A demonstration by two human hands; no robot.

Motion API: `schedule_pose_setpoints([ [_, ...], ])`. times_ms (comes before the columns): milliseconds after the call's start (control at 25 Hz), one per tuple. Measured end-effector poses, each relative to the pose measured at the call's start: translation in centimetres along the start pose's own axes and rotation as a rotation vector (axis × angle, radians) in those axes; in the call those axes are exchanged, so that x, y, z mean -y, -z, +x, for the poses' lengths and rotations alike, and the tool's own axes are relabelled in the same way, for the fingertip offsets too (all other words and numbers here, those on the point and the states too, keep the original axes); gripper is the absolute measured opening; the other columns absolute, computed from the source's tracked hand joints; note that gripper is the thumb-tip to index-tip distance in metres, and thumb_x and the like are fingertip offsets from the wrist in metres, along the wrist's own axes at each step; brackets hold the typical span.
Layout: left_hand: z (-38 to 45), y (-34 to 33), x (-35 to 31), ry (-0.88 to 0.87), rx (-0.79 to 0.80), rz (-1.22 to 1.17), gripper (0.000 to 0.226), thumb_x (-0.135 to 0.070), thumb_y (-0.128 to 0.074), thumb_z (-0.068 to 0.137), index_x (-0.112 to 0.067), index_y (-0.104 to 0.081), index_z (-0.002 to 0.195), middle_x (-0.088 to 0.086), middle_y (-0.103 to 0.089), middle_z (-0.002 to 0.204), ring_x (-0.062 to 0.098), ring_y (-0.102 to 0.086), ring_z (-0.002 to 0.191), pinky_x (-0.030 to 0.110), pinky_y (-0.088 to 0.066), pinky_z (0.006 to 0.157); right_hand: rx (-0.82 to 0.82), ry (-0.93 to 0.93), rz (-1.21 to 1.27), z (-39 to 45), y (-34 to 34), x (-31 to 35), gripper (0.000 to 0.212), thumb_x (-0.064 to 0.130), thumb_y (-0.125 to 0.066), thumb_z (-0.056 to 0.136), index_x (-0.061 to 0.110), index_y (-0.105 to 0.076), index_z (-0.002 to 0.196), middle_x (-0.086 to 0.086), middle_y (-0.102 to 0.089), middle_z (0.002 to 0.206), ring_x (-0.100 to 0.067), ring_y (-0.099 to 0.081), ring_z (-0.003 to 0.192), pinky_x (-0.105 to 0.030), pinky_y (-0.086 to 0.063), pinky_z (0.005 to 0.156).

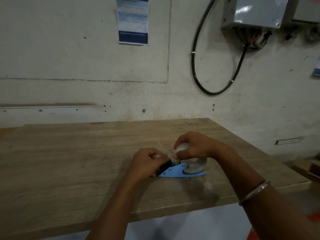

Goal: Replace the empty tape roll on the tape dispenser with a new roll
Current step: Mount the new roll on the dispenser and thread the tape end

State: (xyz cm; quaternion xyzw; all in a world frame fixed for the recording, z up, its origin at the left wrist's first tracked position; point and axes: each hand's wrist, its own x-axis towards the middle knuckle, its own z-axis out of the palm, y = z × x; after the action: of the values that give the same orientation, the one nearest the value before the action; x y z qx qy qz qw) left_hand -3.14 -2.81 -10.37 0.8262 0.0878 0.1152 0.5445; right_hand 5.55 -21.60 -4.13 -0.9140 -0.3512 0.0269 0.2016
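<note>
A blue tape dispenser [174, 171] lies on its side on the wooden table [69, 161]. A clear tape roll [196, 166] sits in it at the right end. My left hand [145, 162] wraps the dispenser's dark handle end, its fingertips pinching a thin strip of clear tape [161, 149]. My right hand [194, 147] rests on top of the roll, thumb and forefinger pinching the tape near the left fingers. The dispenser's front end is hidden behind my hands.
The table's back edge meets a stained wall [86, 66]. A black cable loop [216, 87] and a grey electrical box [254, 13] hang at upper right. A poster [133, 21] is stuck on the wall. The table's right edge [277, 163] drops off beside cardboard boxes [308, 168].
</note>
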Motion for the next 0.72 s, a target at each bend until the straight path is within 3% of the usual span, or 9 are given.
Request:
schedule_pose_setpoints([
  [80,0.1,0.0,0.6,-0.085,-0.03,0.075,0.009,-0.025,-0.079,0.081,-0.016,-0.078,0.082,0.0,-0.072,0.066,0.008,-0.067,0.054,0.028,-0.059,0.054,0.003,-0.014,-0.007,0.1,0.0,0.2,0.041,0.051,-0.077,0.075,0.026,-0.07,0.107,0.009,-0.065,0.105,-0.007,-0.061,0.091,-0.024,-0.051,0.075],
  [160,0.3,0.2,0.9,-0.06,-0.034,0.045,0.002,-0.014,-0.077,0.082,-0.012,-0.078,0.082,0.003,-0.071,0.065,0.009,-0.067,0.054,0.025,-0.057,0.052,0.005,-0.035,-0.009,0.2,0.0,0.2,0.041,0.051,-0.077,0.074,0.026,-0.069,0.106,0.01,-0.064,0.104,-0.008,-0.062,0.091,-0.026,-0.053,0.077],
  [280,0.7,0.1,1.0,0.052,-0.06,-0.022,0.003,-0.011,-0.076,0.081,-0.011,-0.078,0.08,0.008,-0.073,0.066,0.016,-0.07,0.06,0.03,-0.061,0.058,0.012,-0.026,-0.03,0.4,0.0,0.3,0.042,0.054,-0.077,0.071,0.028,-0.069,0.103,0.01,-0.063,0.105,-0.009,-0.061,0.094,-0.033,-0.056,0.083],
  [400,1.1,0.0,1.1,0.142,-0.082,-0.118,0.007,-0.01,-0.077,0.079,-0.003,-0.075,0.076,0.014,-0.074,0.07,0.021,-0.073,0.065,0.037,-0.063,0.069,-0.007,0.011,0.004,-0.2,0.1,0.1,0.041,0.051,-0.078,0.073,0.026,-0.07,0.105,0.011,-0.065,0.104,-0.007,-0.061,0.093,-0.029,-0.055,0.081],
  [600,1.2,-0.3,1.2,0.227,-0.095,-0.25,0.012,-0.002,-0.072,0.079,0.009,-0.072,0.083,0.019,-0.073,0.073,0.02,-0.068,0.059,0.032,-0.061,0.061,-0.161,0.048,0.402,-2.5,-0.5,-2.1,0.028,0.033,-0.079,0.078,0.023,-0.073,0.104,0.007,-0.072,0.102,-0.007,-0.069,0.091,-0.024,-0.058,0.074],
  [720,1.3,-0.1,0.9,0.247,-0.094,-0.293,0.014,0.0,-0.068,0.081,0.013,-0.07,0.086,0.021,-0.074,0.077,0.019,-0.066,0.055,0.026,-0.059,0.055,-0.243,0.018,0.727,-3.3,-1.8,-3.3,0.03,0.022,-0.078,0.077,0.016,-0.073,0.105,-0.002,-0.073,0.108,-0.017,-0.071,0.095,-0.027,-0.058,0.073],
])
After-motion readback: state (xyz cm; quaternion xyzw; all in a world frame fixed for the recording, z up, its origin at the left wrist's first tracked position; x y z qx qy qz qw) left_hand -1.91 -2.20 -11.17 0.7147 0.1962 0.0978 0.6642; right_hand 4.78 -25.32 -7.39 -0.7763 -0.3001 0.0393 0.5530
